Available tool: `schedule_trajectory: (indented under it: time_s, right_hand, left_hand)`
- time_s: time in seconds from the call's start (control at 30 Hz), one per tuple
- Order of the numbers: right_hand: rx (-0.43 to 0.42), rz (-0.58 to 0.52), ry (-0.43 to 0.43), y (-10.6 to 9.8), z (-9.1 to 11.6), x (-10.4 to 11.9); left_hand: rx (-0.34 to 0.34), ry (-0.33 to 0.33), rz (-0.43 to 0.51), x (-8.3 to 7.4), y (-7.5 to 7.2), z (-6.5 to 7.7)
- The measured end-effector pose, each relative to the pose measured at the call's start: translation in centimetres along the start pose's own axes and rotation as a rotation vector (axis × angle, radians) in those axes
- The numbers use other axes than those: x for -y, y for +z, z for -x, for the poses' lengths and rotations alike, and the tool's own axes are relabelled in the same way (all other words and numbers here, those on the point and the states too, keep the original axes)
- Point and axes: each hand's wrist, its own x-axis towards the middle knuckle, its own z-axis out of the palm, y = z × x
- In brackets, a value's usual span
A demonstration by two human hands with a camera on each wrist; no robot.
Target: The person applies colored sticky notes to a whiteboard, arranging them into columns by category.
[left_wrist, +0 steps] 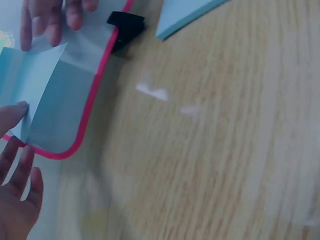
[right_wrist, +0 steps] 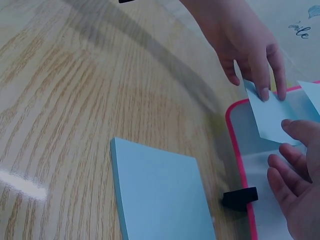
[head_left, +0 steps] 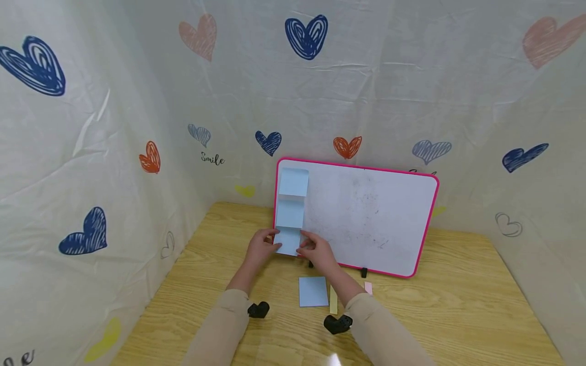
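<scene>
Lowest blue note, at whiteboard's eight o'clock: left hand pinching nine-o'clock edge, right hand touching three-o'clock edge, pinch unclear

The whiteboard, from where I stand, looks smooth and faintly satiny, its rim like moulded plastic, with matt clips, plastic-looking too, at its lower edge. The notes on it are matt paper, as is the pad in front. Beneath it, the wood-grained tabletop shines in spots; behind it, creased sheeting has a soft sheen. The sleeves before it are matt cloth.
</scene>
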Motion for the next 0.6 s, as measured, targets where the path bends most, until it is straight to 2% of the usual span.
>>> schedule_trajectory:
  time_s: [0.13,0.4,0.6]
  right_hand:
    - [0.000,0.007,0.001,-0.1,0.0,0.0]
    - [0.014,0.029,-0.023,-0.1,0.0,-0.3]
    - [0.036,0.043,-0.050,-0.4,0.2,-0.3]
  left_hand:
    - [-0.048,0.111,-0.162,0.3,0.4,0.1]
    - [-0.110,0.209,-0.417,1.0,1.1,0.2]
    - [-0.155,0.344,-0.627,1.5,1.6,1.1]
